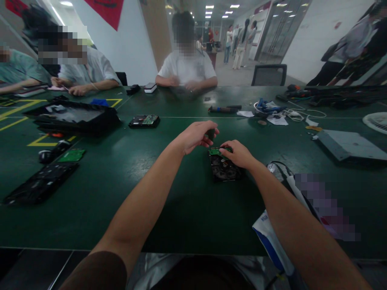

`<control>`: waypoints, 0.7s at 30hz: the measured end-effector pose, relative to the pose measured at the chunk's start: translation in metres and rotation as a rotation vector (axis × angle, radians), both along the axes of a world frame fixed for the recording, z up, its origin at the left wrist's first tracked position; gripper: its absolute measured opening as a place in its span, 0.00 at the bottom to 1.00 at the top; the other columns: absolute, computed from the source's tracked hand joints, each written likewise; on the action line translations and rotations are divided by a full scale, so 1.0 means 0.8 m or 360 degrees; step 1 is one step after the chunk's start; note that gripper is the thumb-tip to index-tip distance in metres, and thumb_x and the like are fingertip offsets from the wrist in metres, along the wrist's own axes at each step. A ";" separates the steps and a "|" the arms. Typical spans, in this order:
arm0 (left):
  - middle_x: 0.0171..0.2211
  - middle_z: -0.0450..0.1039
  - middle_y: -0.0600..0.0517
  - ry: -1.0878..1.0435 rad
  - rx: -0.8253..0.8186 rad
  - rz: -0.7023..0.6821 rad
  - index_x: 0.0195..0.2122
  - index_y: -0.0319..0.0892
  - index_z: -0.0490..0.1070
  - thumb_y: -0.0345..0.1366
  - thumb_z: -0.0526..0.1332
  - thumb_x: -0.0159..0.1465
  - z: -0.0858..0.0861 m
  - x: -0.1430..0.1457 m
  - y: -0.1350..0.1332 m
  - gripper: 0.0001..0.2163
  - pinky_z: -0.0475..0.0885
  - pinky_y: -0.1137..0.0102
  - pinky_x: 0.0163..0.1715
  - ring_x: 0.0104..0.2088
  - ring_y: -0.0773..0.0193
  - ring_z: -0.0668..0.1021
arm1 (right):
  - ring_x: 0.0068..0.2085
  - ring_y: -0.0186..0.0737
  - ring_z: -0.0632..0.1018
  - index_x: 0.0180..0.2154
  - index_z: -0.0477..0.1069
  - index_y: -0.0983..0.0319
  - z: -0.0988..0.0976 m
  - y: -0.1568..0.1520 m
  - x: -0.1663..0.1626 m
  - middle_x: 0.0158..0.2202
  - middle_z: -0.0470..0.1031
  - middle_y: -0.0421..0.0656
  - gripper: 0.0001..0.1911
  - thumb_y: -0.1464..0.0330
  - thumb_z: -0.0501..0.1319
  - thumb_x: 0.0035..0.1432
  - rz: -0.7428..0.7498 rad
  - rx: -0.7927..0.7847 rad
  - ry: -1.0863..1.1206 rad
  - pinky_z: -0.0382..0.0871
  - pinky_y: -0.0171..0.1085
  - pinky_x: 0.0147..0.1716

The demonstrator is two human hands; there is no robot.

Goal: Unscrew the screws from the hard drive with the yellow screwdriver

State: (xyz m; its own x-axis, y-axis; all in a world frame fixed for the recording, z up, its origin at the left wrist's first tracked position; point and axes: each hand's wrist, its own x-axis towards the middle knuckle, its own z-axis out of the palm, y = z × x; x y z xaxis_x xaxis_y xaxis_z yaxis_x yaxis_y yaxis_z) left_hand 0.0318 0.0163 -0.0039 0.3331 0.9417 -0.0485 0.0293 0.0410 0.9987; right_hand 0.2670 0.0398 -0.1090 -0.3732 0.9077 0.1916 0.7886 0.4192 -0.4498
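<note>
A hard drive (226, 168) with a green circuit board (215, 152) at its far end lies on the green table in front of me. My right hand (237, 154) rests over its far right part, thumb on the board and fingers curled round the edge. Just above and to the left, my left hand (198, 137) is raised off the table with bent fingers. Something small and dark shows between its thumb and fingers; I cannot make out what it is.
Left are a black tray (75, 117), a loose green board (72, 155) and a black casing (42, 183). Another drive (144, 121) lies farther off. A screwdriver-like tool (224, 109), cables (298, 114) and a grey metal box (353, 145) are right. People sit across the table.
</note>
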 end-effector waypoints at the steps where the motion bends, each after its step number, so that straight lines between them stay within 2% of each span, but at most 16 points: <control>1: 0.39 0.81 0.43 -0.0013 -0.0015 -0.0034 0.38 0.40 0.77 0.47 0.64 0.66 0.000 0.001 -0.001 0.14 0.71 0.70 0.25 0.25 0.65 0.78 | 0.52 0.49 0.77 0.51 0.79 0.57 0.000 0.000 0.000 0.49 0.79 0.49 0.15 0.58 0.62 0.70 0.0005 0.0005 -0.0002 0.71 0.46 0.54; 8: 0.38 0.82 0.44 -0.0235 -0.0192 -0.0089 0.44 0.42 0.69 0.48 0.64 0.66 -0.003 0.004 -0.003 0.15 0.78 0.67 0.30 0.29 0.59 0.84 | 0.52 0.50 0.77 0.52 0.80 0.56 0.000 0.000 0.000 0.49 0.80 0.48 0.16 0.57 0.62 0.70 -0.0005 -0.0010 -0.0022 0.71 0.46 0.55; 13: 0.38 0.80 0.43 -0.0242 -0.0210 -0.0020 0.41 0.39 0.72 0.46 0.63 0.66 -0.003 -0.002 0.002 0.14 0.81 0.65 0.35 0.32 0.57 0.85 | 0.53 0.50 0.77 0.52 0.79 0.57 -0.001 0.001 0.001 0.49 0.80 0.49 0.16 0.57 0.62 0.70 -0.0002 -0.0011 -0.0019 0.71 0.46 0.55; 16: 0.38 0.79 0.43 -0.0196 -0.0141 0.0043 0.40 0.39 0.75 0.46 0.62 0.66 -0.002 -0.005 0.003 0.14 0.81 0.65 0.34 0.31 0.58 0.85 | 0.54 0.50 0.77 0.51 0.79 0.57 -0.002 0.002 0.001 0.50 0.79 0.49 0.15 0.57 0.62 0.71 0.0001 -0.0006 -0.0010 0.71 0.47 0.55; 21: 0.38 0.79 0.43 -0.0179 -0.0131 0.0022 0.40 0.39 0.74 0.46 0.62 0.66 -0.002 0.000 -0.001 0.14 0.80 0.64 0.32 0.29 0.58 0.84 | 0.54 0.51 0.77 0.51 0.79 0.57 -0.001 0.002 0.001 0.49 0.80 0.49 0.15 0.57 0.62 0.70 0.0004 0.0006 -0.0027 0.71 0.47 0.55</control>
State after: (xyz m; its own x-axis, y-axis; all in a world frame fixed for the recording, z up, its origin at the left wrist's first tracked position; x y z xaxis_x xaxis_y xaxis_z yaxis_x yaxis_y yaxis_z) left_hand 0.0320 0.0159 -0.0053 0.3279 0.9405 -0.0885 -0.0840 0.1223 0.9889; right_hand 0.2675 0.0412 -0.1097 -0.3786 0.9062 0.1884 0.7953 0.4227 -0.4346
